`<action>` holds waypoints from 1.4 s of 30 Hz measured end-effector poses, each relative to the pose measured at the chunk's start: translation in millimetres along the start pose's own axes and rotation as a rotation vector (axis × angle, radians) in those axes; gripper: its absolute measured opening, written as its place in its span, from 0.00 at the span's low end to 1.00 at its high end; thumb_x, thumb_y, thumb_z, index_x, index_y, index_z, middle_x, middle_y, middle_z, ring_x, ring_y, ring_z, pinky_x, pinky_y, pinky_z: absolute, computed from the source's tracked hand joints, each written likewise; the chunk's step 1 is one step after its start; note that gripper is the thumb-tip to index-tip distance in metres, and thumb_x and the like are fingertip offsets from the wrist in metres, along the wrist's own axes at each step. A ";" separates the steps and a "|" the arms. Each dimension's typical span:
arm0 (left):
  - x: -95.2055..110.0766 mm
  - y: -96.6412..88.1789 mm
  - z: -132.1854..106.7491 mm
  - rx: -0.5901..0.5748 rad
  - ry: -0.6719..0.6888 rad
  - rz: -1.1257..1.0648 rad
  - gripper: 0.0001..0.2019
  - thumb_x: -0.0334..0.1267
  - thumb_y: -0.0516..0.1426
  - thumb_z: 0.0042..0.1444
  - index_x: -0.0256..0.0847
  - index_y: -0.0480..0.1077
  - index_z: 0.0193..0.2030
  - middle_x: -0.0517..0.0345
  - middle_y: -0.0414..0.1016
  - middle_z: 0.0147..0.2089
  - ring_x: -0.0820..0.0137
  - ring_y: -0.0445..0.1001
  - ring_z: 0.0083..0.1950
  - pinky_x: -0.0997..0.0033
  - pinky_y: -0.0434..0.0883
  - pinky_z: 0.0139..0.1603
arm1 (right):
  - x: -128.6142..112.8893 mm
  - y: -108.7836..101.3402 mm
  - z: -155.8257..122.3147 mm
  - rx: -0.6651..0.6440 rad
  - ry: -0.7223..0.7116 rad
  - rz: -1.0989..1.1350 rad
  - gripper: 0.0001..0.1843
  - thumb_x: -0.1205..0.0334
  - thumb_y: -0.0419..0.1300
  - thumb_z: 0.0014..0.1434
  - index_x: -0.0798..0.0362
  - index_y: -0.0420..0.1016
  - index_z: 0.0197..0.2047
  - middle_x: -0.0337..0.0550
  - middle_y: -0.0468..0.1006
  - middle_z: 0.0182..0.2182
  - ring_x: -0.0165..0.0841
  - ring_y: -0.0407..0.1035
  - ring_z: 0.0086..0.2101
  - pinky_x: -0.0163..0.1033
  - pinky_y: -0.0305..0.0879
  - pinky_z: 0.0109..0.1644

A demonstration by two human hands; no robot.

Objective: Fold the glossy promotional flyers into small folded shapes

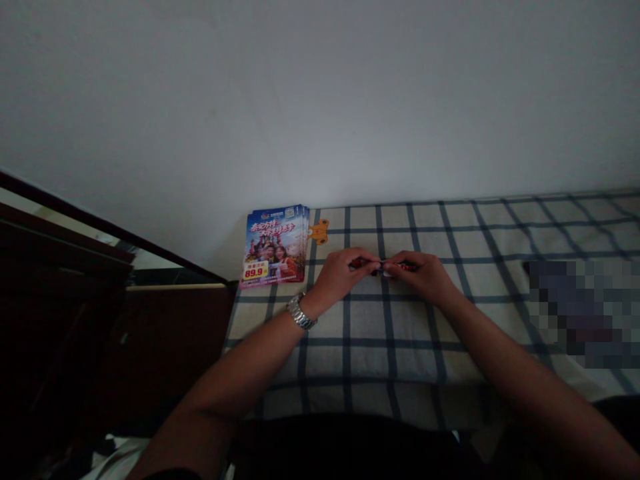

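Both hands meet over a checked cloth [367, 320], fingertips closed in a pinch. Between them is a small, narrow red and blue printed piece [384, 271], mostly covered by the fingers; it looks like folded paper, but I cannot tell for sure. My left hand [345, 270], with a metal watch [300, 312] at the wrist, grips its left part. On its right part my right hand [423, 272] is closed, thumb and forefinger together. A stack of printed flyers [275, 247] lies to the left of my left hand, the top one showing a castle, people and "89.9".
An orange cartoon animal figure [319, 232] is on the cloth beside the stack. A pale wall [350, 100] rises behind the cloth. At the right lies a blurred-out dark object [575, 303]. Dark wooden furniture [170, 340] stands at the lower left.
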State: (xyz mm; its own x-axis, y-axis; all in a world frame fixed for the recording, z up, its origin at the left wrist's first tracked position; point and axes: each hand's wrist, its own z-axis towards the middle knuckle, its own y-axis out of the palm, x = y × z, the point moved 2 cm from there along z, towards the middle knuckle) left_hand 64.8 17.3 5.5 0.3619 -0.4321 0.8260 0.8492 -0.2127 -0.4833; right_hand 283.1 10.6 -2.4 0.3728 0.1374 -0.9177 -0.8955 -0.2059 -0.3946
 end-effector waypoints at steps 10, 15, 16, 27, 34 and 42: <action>2.7 1.3 0.9 -0.036 -0.028 -0.024 0.09 0.44 0.62 0.67 0.42 0.79 0.43 0.58 0.84 0.39 0.70 0.81 0.40 0.71 0.76 0.43 | -3.2 1.1 -1.0 0.012 -0.010 0.005 0.19 0.43 0.68 0.60 0.51 0.86 0.39 0.45 0.87 0.32 0.40 0.82 0.32 0.43 0.79 0.38; 2.2 0.5 0.5 -0.039 -0.067 -0.081 0.09 0.43 0.62 0.66 0.41 0.79 0.43 0.57 0.84 0.39 0.71 0.82 0.38 0.72 0.77 0.43 | -5.5 1.2 0.9 0.035 -0.012 0.044 0.20 0.42 0.71 0.57 0.50 0.85 0.41 0.45 0.87 0.34 0.40 0.81 0.31 0.43 0.80 0.37; 2.0 0.4 0.3 -0.038 -0.075 -0.092 0.09 0.43 0.62 0.66 0.41 0.79 0.43 0.56 0.84 0.39 0.71 0.81 0.37 0.72 0.77 0.42 | -4.9 1.1 1.4 0.037 -0.017 0.041 0.19 0.43 0.71 0.56 0.50 0.85 0.41 0.45 0.87 0.34 0.39 0.81 0.32 0.43 0.80 0.38; -4.7 1.5 2.4 -0.032 -0.159 -0.252 0.13 0.46 0.64 0.64 0.36 0.78 0.42 0.53 0.83 0.37 0.72 0.80 0.34 0.73 0.76 0.37 | -8.7 -1.1 -0.6 0.022 -0.426 -0.194 0.16 0.49 0.70 0.61 0.47 0.81 0.49 0.49 0.82 0.46 0.43 0.78 0.46 0.48 0.76 0.51; -5.3 -0.9 2.8 -0.032 -0.209 -0.278 0.16 0.50 0.64 0.63 0.36 0.78 0.41 0.52 0.83 0.38 0.70 0.80 0.36 0.72 0.76 0.38 | -3.8 0.4 0.3 -0.025 -0.556 -0.331 0.12 0.58 0.65 0.65 0.45 0.80 0.52 0.49 0.81 0.50 0.43 0.77 0.49 0.49 0.75 0.55; -6.7 1.2 2.6 -0.080 -0.206 -0.266 0.14 0.47 0.63 0.64 0.36 0.79 0.41 0.53 0.83 0.38 0.71 0.79 0.36 0.72 0.75 0.38 | -2.6 -1.2 -0.9 -0.023 -0.534 -0.384 0.10 0.58 0.64 0.66 0.45 0.83 0.49 0.49 0.83 0.45 0.43 0.78 0.45 0.48 0.76 0.50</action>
State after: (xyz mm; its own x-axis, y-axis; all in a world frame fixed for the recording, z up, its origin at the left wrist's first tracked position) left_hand 64.4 22.2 0.1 0.2089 -0.1683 0.9633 0.8943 -0.3656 -0.2578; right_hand 283.4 9.7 0.4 0.4877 0.6662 -0.5642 -0.7151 -0.0659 -0.6959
